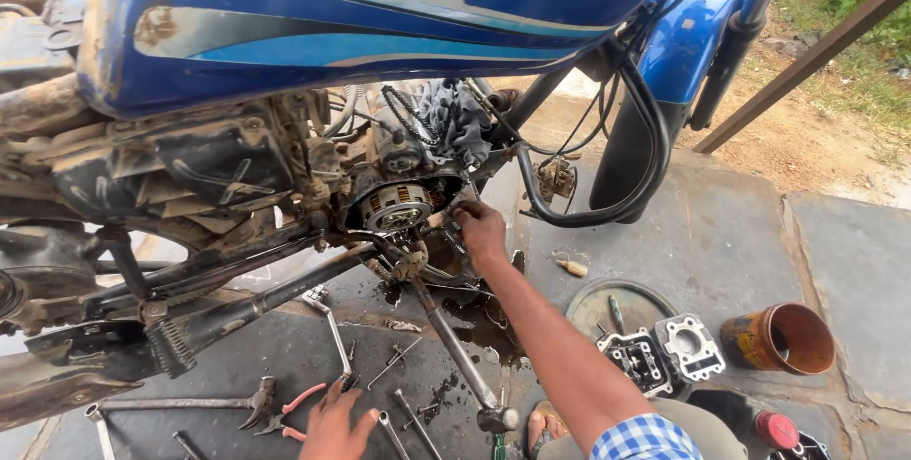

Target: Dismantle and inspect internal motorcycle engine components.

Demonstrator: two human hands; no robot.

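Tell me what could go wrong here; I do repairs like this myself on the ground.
Oil puddle under the open clutch could make the right hand slip. Loose spanners by the left hand may be knocked about. Grit could get into the cylinder parts lying on the stone floor.

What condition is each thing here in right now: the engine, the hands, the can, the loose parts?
Clutch: uncovered, exposed on the engine.
Right hand: reaching in beside the clutch, fingers curled; what it grips is unclear.
Left hand: resting on the ground among wrenches.
Pliers: lying on the ground, handles apart.
Rusty can: upright, open.
Cylinder head: removed, lying on the ground.
Ground: oil-stained under the engine.
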